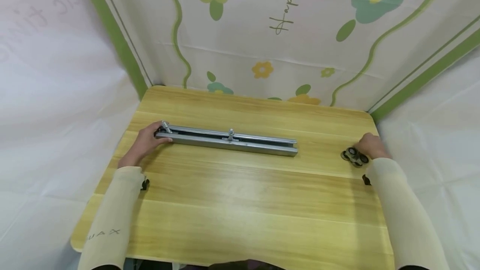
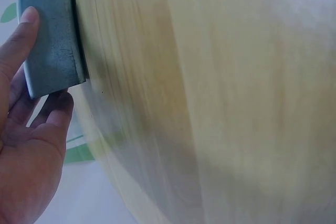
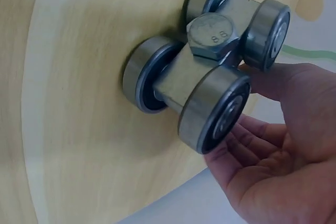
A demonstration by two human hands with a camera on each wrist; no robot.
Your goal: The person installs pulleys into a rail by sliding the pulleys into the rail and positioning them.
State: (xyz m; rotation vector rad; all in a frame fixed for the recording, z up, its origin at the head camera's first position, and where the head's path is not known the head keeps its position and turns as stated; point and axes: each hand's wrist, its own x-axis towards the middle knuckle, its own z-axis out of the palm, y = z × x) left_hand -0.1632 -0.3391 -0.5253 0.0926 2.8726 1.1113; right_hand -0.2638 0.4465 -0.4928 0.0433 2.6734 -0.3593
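Observation:
A long steel channel rail (image 1: 240, 146) lies on the wooden table, its slotted side up. Two bolts stand up from the slot, one bolt (image 1: 231, 134) near the middle and another bolt (image 1: 166, 127) at the left end. My left hand (image 1: 145, 141) grips that left end, the thumb on the near wall and the fingers round the far side and the end. At the table's right side, my right hand (image 1: 372, 146) holds a roller trolley (image 1: 354, 156). Several bearing wheels and a hex bolt head (image 3: 212, 32) show on the trolley (image 3: 181, 80) in the right wrist view.
The wooden table (image 1: 232, 203) has rounded corners. White fabric with green borders and flower prints (image 1: 262, 70) stands along its back edge, and white fabric hangs at both sides. A stretch of tabletop lies between the rail's right end and the trolley.

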